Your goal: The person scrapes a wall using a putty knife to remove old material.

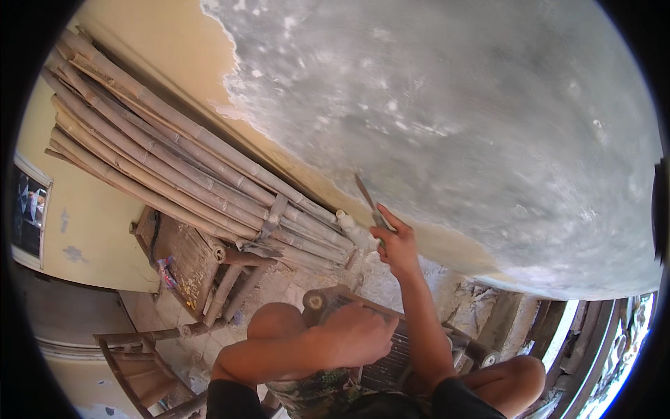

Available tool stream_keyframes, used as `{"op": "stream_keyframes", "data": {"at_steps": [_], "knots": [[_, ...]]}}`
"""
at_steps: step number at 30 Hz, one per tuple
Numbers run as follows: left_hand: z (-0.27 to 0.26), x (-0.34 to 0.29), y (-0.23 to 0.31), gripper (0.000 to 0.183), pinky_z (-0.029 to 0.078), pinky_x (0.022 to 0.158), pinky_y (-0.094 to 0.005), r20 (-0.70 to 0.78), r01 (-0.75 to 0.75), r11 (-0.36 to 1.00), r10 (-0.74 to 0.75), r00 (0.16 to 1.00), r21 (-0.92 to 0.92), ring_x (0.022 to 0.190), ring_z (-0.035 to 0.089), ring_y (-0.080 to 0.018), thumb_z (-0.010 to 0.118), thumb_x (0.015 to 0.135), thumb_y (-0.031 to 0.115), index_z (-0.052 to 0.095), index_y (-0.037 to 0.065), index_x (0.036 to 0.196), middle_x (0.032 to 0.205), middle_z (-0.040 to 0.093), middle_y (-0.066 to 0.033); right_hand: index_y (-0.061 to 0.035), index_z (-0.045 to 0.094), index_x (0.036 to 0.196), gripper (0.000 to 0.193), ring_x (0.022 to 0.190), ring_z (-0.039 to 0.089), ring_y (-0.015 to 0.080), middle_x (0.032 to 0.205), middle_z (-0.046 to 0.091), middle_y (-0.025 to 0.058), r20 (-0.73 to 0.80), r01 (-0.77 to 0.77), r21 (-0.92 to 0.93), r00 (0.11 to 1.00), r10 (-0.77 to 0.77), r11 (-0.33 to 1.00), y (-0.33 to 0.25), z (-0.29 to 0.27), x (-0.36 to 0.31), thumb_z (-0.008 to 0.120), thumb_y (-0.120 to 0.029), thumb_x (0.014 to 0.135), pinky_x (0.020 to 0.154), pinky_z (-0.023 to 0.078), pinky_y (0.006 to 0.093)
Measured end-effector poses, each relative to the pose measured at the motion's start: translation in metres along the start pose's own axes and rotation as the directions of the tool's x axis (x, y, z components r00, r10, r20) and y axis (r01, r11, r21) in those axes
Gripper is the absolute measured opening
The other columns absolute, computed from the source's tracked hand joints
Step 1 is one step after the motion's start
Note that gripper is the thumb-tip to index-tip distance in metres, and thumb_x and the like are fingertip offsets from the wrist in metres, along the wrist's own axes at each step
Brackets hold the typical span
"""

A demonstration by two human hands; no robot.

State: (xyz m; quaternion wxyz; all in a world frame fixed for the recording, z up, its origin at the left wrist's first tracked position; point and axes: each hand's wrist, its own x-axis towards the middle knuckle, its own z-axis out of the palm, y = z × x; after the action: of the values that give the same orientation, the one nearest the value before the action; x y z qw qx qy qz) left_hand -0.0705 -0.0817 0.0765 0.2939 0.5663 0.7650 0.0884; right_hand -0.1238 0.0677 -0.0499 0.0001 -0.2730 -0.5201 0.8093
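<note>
My right hand [398,244] is wrapped round the handle of a knife [365,193], index finger stretched forward along it. The narrow, brownish blade points up and left, close to the wall [433,126]. That wall carries a broad grey, plaster-like patch with whitish smears, its ragged edge meeting yellow-beige paint. Low over my lap, my left hand [359,336] is curled closed with its back upward. The fingers' inner side is hidden, so I cannot make out what they hold, if anything.
Long bamboo poles [174,153], tied in a bundle, lean along the wall at left. A bamboo table [185,262] and a bamboo chair [143,373] stand at lower left. A slatted bamboo seat [391,349] is beneath me. Wooden planks [506,318] lie at right.
</note>
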Motion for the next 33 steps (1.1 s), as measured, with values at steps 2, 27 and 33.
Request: {"op": "stream_keyframes", "data": {"at_steps": [2,27,33], "knots": [[-0.002,0.009,0.001,0.027,0.051,0.066,-0.0455,-0.019,-0.023,0.999,0.022,1.0,-0.024,0.068,0.066,-0.0335,0.057,0.082,0.021,0.058,-0.004,0.091,0.07,0.064,-0.0176,-0.0135,0.051,0.136,0.059,0.043,0.036,0.0074,0.069,0.051,0.0021,0.026,0.015,0.0,1.0,-0.015,1.0,0.003,0.004,0.0,0.058,0.003,0.08,0.036,0.023,0.0241],[0.029,-0.005,-0.023,0.027,0.049,0.066,-0.0455,0.004,0.259,0.966,-0.259,0.966,-0.017,0.068,0.062,-0.0368,0.059,0.086,0.032,0.055,0.006,0.094,0.069,0.063,-0.0146,-0.0137,0.051,0.136,0.059,0.043,0.039,0.009,0.072,0.051,0.004,0.083,-0.08,0.246,0.995,0.061,0.966,0.01,-0.008,-0.008,0.057,0.004,0.08,0.036,0.025,0.0244],[0.016,-0.002,-0.019,0.03,0.052,0.067,-0.047,-0.041,0.196,0.976,-0.201,0.979,-0.097,0.077,0.065,-0.0362,0.061,0.083,0.029,0.055,0.002,0.092,0.081,0.065,-0.0154,-0.0141,0.051,0.136,0.06,0.043,0.038,0.0087,0.073,0.052,0.0037,0.069,-0.08,0.25,0.996,0.064,0.965,0.011,-0.002,-0.008,0.058,0.004,0.079,0.035,0.024,0.0239]]}}
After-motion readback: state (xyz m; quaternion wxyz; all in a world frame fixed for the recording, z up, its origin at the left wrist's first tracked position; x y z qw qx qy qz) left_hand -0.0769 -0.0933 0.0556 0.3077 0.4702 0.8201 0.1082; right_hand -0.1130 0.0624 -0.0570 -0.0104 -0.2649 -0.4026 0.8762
